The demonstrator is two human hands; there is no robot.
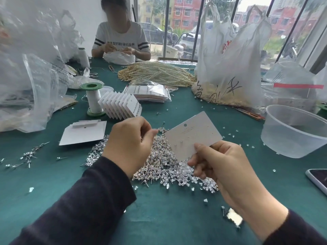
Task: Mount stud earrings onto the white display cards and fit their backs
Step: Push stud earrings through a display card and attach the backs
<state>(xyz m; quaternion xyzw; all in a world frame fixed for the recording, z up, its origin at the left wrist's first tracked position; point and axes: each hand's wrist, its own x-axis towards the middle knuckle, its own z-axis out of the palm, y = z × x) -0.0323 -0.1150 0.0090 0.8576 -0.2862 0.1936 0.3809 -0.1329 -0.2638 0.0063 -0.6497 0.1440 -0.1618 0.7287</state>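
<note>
Dark sleeves come in from the bottom edge, and both hands hover above the green table. On the right, the right hand pinches the white display card by its lower corner, thumb flat on the face and fingers curled behind. The card is off the table and tilted, its punched hole uppermost. Two small marks near its lower left edge may be studs, but they are too faint to tell.

Just left of the card, the left hand is curled with thumb and forefinger tips pressed together. They stop just short of the card's left edge, and the blur hides whether a stud sits between them.

Under both hands lies the pile of stud earrings, with clear backs spilling from its right side, partly beneath the right hand.

Green cloth shows in front of the pile between the sleeves, and to the left up to a few stray studs. A stack of blank cards lies beyond the left hand, and a fanned row of cards stands behind it beside a spool. To the right, a clear plastic bowl and a phone sit near the frame's edge, well apart from the card.
</note>
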